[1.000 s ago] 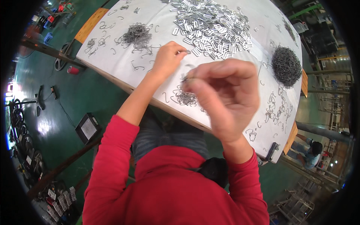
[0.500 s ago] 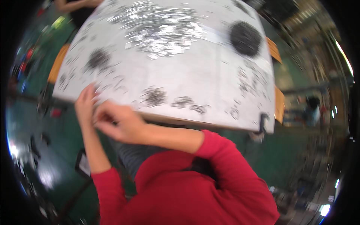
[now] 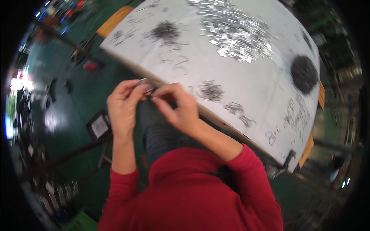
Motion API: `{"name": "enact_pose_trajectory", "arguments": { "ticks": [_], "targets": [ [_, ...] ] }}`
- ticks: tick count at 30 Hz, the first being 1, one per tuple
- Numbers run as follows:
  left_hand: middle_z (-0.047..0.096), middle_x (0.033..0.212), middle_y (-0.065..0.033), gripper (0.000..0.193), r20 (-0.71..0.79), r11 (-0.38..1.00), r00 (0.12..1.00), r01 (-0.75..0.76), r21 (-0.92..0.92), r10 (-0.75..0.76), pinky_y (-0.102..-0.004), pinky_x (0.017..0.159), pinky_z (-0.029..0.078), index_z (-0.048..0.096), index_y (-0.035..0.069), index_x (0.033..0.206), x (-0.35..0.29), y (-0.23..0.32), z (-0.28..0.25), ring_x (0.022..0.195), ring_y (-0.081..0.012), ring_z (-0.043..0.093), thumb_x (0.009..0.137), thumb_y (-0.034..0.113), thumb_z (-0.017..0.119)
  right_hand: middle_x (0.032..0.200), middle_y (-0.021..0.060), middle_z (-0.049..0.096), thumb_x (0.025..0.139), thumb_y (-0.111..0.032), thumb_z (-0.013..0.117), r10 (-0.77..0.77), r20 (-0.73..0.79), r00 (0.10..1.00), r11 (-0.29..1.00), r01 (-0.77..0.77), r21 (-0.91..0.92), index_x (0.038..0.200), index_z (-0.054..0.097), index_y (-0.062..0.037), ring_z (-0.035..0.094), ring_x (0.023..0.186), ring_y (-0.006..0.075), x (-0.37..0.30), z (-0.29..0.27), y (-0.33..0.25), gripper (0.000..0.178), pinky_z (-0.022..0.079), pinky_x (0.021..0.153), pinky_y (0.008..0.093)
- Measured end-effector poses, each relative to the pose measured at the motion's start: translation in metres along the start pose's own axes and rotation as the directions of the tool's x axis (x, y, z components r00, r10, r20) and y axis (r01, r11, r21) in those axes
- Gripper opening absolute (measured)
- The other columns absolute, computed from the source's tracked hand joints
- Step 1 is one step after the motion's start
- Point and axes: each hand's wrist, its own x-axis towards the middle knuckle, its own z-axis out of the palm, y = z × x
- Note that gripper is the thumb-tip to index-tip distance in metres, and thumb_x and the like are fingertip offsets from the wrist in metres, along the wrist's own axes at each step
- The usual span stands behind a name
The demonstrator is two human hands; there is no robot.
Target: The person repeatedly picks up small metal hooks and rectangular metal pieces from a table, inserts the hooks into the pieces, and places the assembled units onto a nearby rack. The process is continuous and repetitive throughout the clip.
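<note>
At the near edge of the white-topped table, my left hand [image 3: 124, 103] pinches a small shiny metal piece [image 3: 146, 84] between thumb and fingers. Its exact kind is too small and blurred to tell. My right hand [image 3: 180, 107] is beside it, thumb and forefinger pinched together at the piece's right side. Whether a thin dark strip lies between those right fingertips is hard to make out. Closest to the right hand on the tabletop is a small heap of dark curved strips [image 3: 211, 91].
The white table [image 3: 239, 82] carries a broad pile of flat silver pieces [image 3: 243, 32], a dense round dark pile [image 3: 303, 74] and another dark heap [image 3: 165, 31]. Loose dark strips [image 3: 233, 107] lie near the front edge. A dark clamp-like thing [image 3: 289, 158] sits at the right corner.
The view has turned, so the table now slants down to the right. My hands have come closer together, and the shiny piece in the left fingers now shows more plainly.
</note>
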Motion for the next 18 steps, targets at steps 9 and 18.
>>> {"name": "enact_pose_trajectory", "arguments": {
  "ticks": [9,18],
  "targets": [
    [0.066,0.091,-0.0062,0.009,-0.029,0.998,0.999,-0.017,-0.064,0.016,-0.0206,0.073,0.048,0.064,-0.003,0.092,-0.017,0.0,-0.004,0.08,-0.0083,0.061,0.084,0.0,0.065,0.084,0.0091,0.066,0.08,0.003,0.067,0.058,0.031,0.998,0.998,-0.058,0.011,0.092,0.054,-0.0011,0.068,0.074,0.0159,-0.005,0.01,0.004,0.018,0.055,0.068,0.0266],
    [0.061,0.106,-0.0096,0.011,-0.044,0.985,0.989,-0.133,0.113,0.138,-0.0225,0.078,0.047,0.064,-0.002,0.092,-0.007,-0.021,-0.013,0.084,-0.0097,0.059,0.081,-0.004,0.066,0.087,0.0087,0.064,0.083,-0.002,0.064,0.067,0.154,0.986,0.97,-0.028,-0.242,0.096,0.054,-0.0022,0.065,0.078,0.0162,0.021,0.001,0.023,0.017,0.053,0.063,0.0273]
  ]
}}
